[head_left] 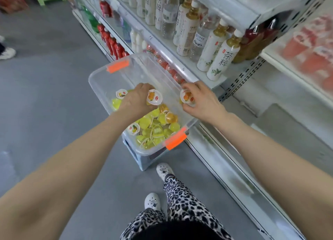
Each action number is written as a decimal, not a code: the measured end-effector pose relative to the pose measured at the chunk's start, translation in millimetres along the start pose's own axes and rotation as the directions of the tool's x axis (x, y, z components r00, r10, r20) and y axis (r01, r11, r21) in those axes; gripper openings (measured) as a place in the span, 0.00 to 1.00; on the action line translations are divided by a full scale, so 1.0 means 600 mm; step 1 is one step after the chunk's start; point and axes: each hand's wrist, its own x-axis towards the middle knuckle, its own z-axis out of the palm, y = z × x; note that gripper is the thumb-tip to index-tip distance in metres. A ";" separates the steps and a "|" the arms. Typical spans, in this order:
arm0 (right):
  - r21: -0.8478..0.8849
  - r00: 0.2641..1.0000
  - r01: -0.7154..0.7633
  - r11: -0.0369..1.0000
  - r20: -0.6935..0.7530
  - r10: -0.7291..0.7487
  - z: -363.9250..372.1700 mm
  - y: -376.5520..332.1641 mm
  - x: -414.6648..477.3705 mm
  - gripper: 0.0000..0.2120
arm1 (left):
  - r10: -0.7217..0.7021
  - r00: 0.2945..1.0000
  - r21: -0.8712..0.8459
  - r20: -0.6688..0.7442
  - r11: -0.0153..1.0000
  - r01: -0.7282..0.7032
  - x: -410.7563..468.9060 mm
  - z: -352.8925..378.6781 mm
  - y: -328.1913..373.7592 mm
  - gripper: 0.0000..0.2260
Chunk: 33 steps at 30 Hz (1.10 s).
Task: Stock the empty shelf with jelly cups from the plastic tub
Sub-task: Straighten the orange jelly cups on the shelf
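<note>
A clear plastic tub (100,81) with orange latches stands on a pale blue stool by the shelving. Several yellow and orange jelly cups (156,126) lie heaped in its near end, and two more sit at its left side. My left hand (138,99) is over the tub and grips a white-lidded jelly cup (154,96). My right hand (201,101) is above the tub's right rim and pinches another jelly cup (187,97). A bare white shelf (297,117) lies to the right, below a shelf of blurred red cups.
Tea and water bottles (212,47) fill the shelf beyond the tub, with red bottles (111,43) lower left. The stool (142,160) stands on grey floor. My feet in white clogs (164,171) are just behind it. Another person's shoe (7,53) is at far left.
</note>
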 end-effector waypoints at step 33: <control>0.055 0.458 -0.748 0.662 -0.679 0.573 -0.586 0.346 -0.819 0.15 | 0.845 0.534 -0.067 -0.023 0.531 -0.845 -0.125 0.173 0.967 0.27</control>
